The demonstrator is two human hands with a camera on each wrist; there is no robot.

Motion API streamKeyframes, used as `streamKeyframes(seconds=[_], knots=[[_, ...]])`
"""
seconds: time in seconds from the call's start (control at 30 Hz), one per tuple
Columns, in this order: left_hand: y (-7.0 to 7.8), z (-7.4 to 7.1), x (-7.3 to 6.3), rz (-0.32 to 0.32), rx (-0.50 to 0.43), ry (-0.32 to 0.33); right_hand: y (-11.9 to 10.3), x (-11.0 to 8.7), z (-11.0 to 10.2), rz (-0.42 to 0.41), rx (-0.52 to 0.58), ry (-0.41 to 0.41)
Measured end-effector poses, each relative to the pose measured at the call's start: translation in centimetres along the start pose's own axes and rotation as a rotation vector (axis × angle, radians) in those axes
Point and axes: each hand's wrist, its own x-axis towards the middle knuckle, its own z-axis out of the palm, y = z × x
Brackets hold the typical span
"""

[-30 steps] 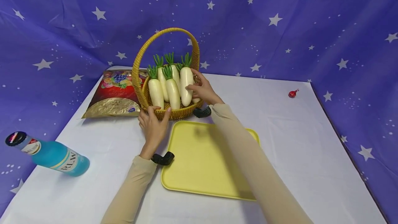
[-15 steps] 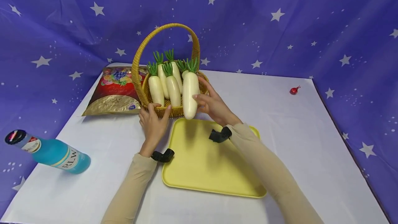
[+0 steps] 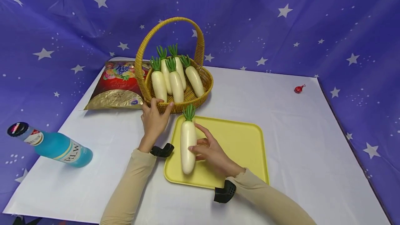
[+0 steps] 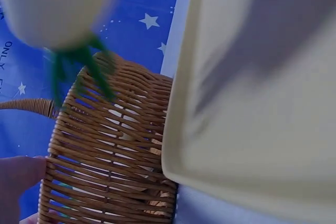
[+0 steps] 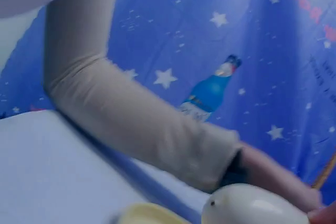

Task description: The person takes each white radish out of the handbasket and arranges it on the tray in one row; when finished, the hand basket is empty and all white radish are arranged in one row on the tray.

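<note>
A white radish [image 3: 188, 148] with green leaf stubs is held by my right hand [image 3: 212, 152] over the left part of a yellow tray [image 3: 237, 141]. The thumb lies across the radish's front, with the other fingers at its right side. My left hand [image 3: 155, 119] grips the front rim of a wicker basket [image 3: 206, 93] with a tall arched handle. Inside the basket lean several more white radishes [image 3: 176, 86], leaves upward. The left wrist view shows a blurred radish [image 4: 58, 9] above the basket's woven side [image 4: 115, 145].
Left of the basket lies a red and gold candy bag [image 3: 117, 86]. A blue bottle [image 3: 67, 150] stands at the table's left. One small red wrapped candy [image 3: 299, 89] lies at the far right. Behind the table hangs a purple star-patterned cloth [image 3: 250, 20].
My right hand has lifted one radish out of the basket's right side and brought it toward me, over the tray. The left hand has stayed on the basket rim.
</note>
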Motion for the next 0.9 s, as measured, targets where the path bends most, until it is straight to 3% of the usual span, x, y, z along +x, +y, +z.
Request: streamKeyframes(seconds=[0.33,0.73,0.9], knots=[[0.3,0.0,0.1,-0.010,0.007,-0.037,1.9,1.0,1.6,0.028,-0.011,0.085],[0.3,-0.4,0.0,-0.021,-0.006,-0.046,1.7,1.0,1.6,0.010,-0.058,0.051],[0.2,-0.4,-0.1,-0.024,-0.015,-0.042,0.3,1.6,0.9,-0.059,-0.134,0.065]])
